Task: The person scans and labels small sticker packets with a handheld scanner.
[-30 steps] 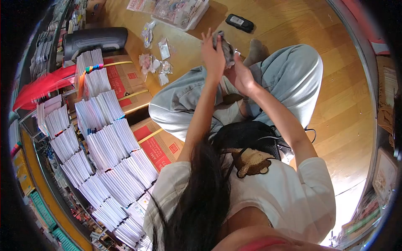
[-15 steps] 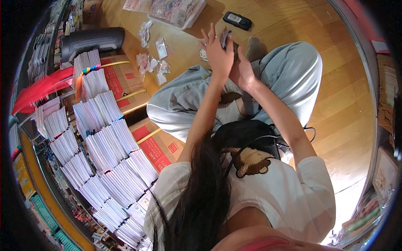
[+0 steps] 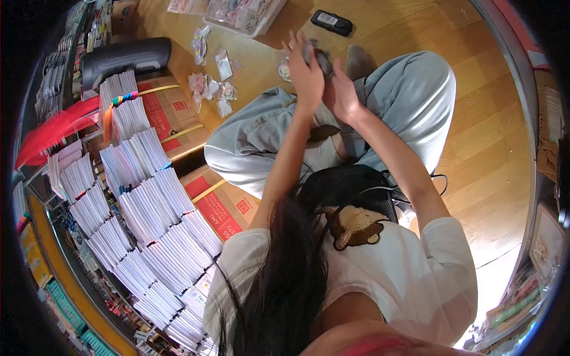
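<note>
My left hand (image 3: 307,80) and my right hand (image 3: 340,95) are raised close together above my crossed legs. A small dark grey item (image 3: 323,61) is held between them; it is blurred and I cannot make out what it is. My left fingers point up along its left side, while my right palm supports it from the lower right. A small packet (image 3: 285,70) lies on the floor just left of my hands. Beyond them, a black case with a white label (image 3: 331,22) rests on the floor.
A clear plastic box (image 3: 261,26) of packets stands at the top, with small packets (image 3: 223,64) on the wooden floor left of my knee. Cardboard boxes (image 3: 172,113), a black rounded object (image 3: 126,59) and rows of upright white packs (image 3: 157,207) fill the left. Shelves line the right edge.
My hands have shifted slightly left and turned a little around the grey item. The whole view has moved slightly, with the floor objects now a bit higher and further left.
</note>
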{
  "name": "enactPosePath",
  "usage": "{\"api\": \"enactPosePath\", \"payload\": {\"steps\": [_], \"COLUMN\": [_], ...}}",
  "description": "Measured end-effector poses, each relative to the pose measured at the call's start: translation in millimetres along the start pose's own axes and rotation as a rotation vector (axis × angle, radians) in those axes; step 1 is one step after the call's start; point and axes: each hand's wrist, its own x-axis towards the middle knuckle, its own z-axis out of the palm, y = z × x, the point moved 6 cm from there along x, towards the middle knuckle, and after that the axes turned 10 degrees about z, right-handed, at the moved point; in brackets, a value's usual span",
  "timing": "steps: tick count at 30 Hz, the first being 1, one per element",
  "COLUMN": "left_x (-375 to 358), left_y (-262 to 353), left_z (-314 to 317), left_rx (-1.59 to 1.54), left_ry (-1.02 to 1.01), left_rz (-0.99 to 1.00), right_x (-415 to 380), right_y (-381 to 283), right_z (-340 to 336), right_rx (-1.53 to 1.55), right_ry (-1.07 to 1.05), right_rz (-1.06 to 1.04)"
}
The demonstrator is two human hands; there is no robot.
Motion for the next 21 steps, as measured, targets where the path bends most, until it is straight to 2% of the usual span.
{"api": "enactPosePath", "payload": {"steps": [1,2,5,8,10,13,15,18,19,21], "left_x": [16.0,22.8,14.1,-14.2,-33.8,-24.9,-2.4,23.8,21.7,9.5], "left_y": [-23.6,-41.2,-64.3,-1.8,22.4,28.0,10.5,-39.9,-30.9,-4.0], "left_z": [1.0,-1.2,10.6,0.4,8.2,5.8,6.0,9.7,4.9,-5.0], "left_rx": [-0.067,-0.133,-0.226,-0.058,-0.022,0.102,0.19,-0.162,-0.265,-0.092], "left_ry": [0.013,0.026,-0.246,-0.122,-0.165,-0.11,-0.105,-0.121,-0.174,-0.079], "left_rz": [-0.071,-0.143,-0.33,-0.045,0.078,0.104,0.125,-0.234,-0.483,-0.213], "right_x": [7.1,6.6,5.0,-0.2,4.9,0.9,3.0,10.1,12.3,11.4], "right_y": [9.9,13.8,11.3,1.0,3.4,-0.9,5.6,14.3,14.1,9.9], "right_z": [-7.9,-8.3,-10.9,-3.9,-21.1,-10.8,-7.3,-21.3,-27.5,-29.0], "right_rx": [-0.019,-0.054,-0.151,-0.102,-0.013,0.103,-0.011,-0.055,-0.041,0.0], "right_ry": [-0.061,-0.034,0.061,0.089,0.066,-0.007,-0.008,0.063,0.105,0.171], "right_rz": [0.019,0.025,0.053,0.042,0.096,0.108,0.081,0.073,0.075,0.069]}}
